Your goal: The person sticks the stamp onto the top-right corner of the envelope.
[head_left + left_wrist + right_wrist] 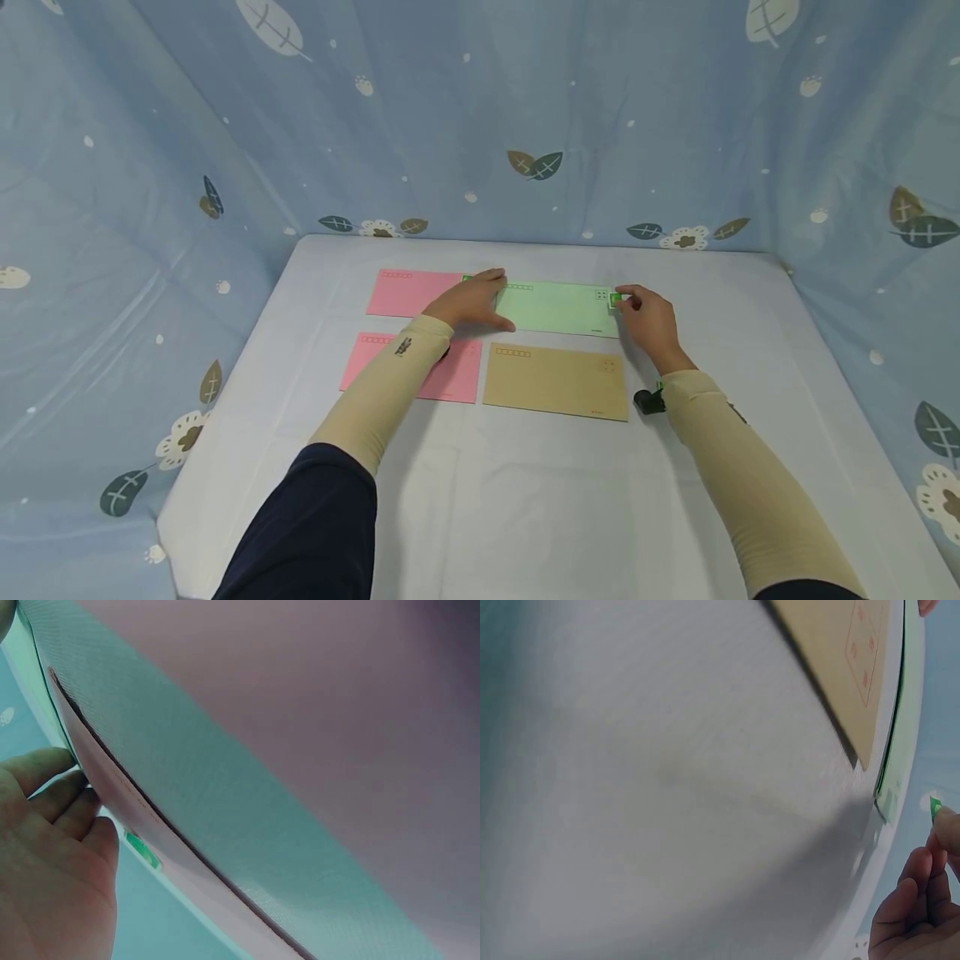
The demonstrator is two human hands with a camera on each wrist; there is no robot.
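My right hand [651, 325] pinches a small green stamp [615, 300] between thumb and fingertips, at the right end of the light green envelope [555, 310]. The right wrist view shows the stamp's green tip [935, 806] poking out above the thumb. My left hand [474, 302] is spread with its fingertips and thumb at the left edge of that envelope, the thumb apart from the other fingers. Its palm and forearm overlap the upper pink envelope [408, 292], whose own green stamp [142, 851] shows beyond the fingers in the left wrist view.
Nearer to me lie a second pink envelope [459, 375], partly hidden under the left forearm, and a brown envelope [555, 383]. A black object [648, 402] shows at the right wrist. The white-covered table [510, 500] ends at a blue patterned curtain [450, 125].
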